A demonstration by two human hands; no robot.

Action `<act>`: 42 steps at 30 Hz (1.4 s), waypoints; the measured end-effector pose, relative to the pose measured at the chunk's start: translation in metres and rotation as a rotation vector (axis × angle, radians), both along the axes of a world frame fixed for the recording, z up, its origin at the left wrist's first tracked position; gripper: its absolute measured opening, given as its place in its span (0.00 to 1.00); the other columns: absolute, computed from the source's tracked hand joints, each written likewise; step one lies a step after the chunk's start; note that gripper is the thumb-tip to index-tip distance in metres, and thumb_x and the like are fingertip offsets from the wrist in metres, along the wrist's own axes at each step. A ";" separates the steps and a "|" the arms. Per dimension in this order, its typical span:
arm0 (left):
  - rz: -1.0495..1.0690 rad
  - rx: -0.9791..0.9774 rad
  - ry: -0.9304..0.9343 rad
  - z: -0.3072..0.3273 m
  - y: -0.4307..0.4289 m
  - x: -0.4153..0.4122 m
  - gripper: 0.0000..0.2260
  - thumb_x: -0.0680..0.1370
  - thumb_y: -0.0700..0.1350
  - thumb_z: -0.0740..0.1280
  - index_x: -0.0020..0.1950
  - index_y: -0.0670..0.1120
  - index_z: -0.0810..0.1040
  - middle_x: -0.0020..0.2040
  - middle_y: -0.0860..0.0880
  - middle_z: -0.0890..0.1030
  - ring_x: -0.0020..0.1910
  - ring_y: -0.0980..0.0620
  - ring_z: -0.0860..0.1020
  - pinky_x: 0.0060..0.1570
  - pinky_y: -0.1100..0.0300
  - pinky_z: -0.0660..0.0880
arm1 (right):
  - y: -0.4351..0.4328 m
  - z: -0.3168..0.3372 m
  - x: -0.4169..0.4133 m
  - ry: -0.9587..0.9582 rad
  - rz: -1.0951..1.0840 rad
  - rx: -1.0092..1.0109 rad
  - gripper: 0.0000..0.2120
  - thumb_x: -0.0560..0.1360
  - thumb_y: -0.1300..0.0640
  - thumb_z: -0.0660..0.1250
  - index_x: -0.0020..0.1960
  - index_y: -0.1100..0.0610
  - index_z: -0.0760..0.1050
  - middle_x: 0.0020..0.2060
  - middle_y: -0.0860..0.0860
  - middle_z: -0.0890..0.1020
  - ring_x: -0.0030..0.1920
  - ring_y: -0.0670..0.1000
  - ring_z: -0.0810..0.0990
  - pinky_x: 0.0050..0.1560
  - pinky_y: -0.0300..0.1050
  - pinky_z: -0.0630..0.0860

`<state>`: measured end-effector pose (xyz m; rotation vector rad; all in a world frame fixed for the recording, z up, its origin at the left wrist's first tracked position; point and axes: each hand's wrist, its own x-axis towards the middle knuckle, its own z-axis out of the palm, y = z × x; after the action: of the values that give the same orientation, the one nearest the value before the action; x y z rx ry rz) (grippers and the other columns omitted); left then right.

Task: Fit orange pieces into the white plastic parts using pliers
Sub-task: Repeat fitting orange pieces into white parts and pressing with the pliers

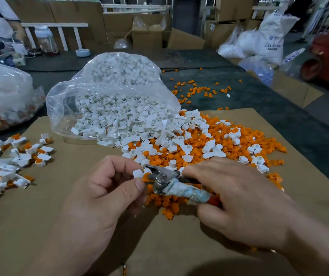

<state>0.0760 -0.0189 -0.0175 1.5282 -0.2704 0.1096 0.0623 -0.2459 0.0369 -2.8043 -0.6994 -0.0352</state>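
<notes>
While left hand (107,188) pinches white part (137,173) and orange piece (146,177), right hand (239,202) grips pliers (163,182), jaws touching the piece.

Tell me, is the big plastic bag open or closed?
Open. The mouth of the clear plastic bag gapes, and white plastic parts spill onto the cardboard.

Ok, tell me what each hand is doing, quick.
Left hand: pinches a white part.
Right hand: grips the pliers.
</notes>
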 end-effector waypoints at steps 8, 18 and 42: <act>-0.043 0.004 0.032 -0.005 -0.002 0.000 0.20 0.61 0.65 0.79 0.44 0.53 0.83 0.34 0.41 0.82 0.30 0.49 0.80 0.28 0.60 0.76 | 0.003 -0.005 0.002 -0.047 -0.060 -0.123 0.26 0.69 0.34 0.41 0.51 0.43 0.71 0.41 0.42 0.72 0.44 0.45 0.69 0.46 0.44 0.69; -0.027 -0.011 0.030 -0.006 -0.003 -0.001 0.11 0.67 0.55 0.75 0.45 0.52 0.83 0.34 0.43 0.81 0.30 0.50 0.80 0.30 0.61 0.78 | 0.007 -0.003 0.000 -0.031 -0.042 -0.105 0.22 0.65 0.33 0.37 0.39 0.43 0.63 0.33 0.42 0.70 0.37 0.43 0.70 0.38 0.42 0.69; -0.026 -0.015 0.021 -0.007 -0.005 0.000 0.10 0.67 0.54 0.74 0.45 0.53 0.83 0.34 0.44 0.82 0.31 0.49 0.81 0.33 0.61 0.78 | 0.007 -0.007 0.000 -0.046 -0.058 -0.130 0.16 0.66 0.34 0.40 0.32 0.43 0.57 0.28 0.42 0.68 0.30 0.43 0.68 0.30 0.39 0.59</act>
<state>0.0757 -0.0241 -0.0241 1.5101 -0.2726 0.0749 0.0625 -0.2389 0.0302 -2.9566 -0.6520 -0.0673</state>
